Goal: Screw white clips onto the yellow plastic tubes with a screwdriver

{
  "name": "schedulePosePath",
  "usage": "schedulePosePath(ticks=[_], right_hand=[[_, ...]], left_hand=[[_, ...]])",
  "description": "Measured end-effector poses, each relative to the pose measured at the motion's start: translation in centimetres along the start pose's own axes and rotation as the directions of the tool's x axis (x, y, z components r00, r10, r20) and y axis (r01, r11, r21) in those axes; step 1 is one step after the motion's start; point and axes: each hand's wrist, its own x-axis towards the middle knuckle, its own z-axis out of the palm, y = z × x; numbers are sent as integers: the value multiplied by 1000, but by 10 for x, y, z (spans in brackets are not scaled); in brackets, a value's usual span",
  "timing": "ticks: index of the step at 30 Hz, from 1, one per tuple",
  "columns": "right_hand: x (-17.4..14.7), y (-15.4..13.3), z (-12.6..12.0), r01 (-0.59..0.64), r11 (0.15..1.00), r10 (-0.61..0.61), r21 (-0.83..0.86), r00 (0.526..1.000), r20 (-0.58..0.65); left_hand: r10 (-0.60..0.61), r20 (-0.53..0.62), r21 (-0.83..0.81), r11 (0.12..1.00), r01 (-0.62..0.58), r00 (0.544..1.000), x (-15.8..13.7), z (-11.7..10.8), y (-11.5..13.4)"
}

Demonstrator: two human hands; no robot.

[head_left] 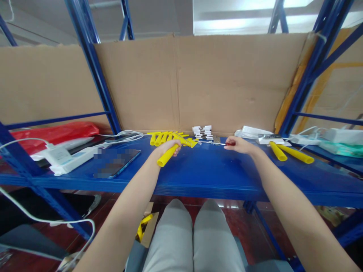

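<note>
My left hand (170, 146) is wrapped round a yellow plastic tool with a hollow tubular handle (167, 156). The open end of its handle points toward me, and its flat head lies on the far side of my fist. In my right hand (239, 145) is a screwdriver (230, 143) with a red handle. Its thin metal shaft points left, toward the head of the yellow tool; I cannot tell whether the tip touches it. Behind my left hand lies a row of several similar yellow tools (157, 139). A stack of small white-and-black pieces (202, 133) stands beyond the screwdriver.
On the blue shelf (210, 170), a phone (119, 164) and a white power strip (79, 158) lie left. Two yellow tools (295, 153) and white packets (253, 132) lie right. Cardboard (227, 83) closes the back; blue posts (99, 71) flank it. A box (149, 228) with yellow pieces sits below.
</note>
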Motion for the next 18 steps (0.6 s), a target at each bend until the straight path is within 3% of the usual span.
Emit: schedulePosePath(ticks=[5, 18], right_hand=[[2, -2, 3, 30, 999, -31, -39, 999, -27], [5, 6, 6, 12, 987, -14, -163, 1000, -14]], left_hand=[[-15, 12, 125, 992, 14, 1000, -7, 9, 1], [-12, 51, 152, 988, 4, 999, -2, 11, -2]])
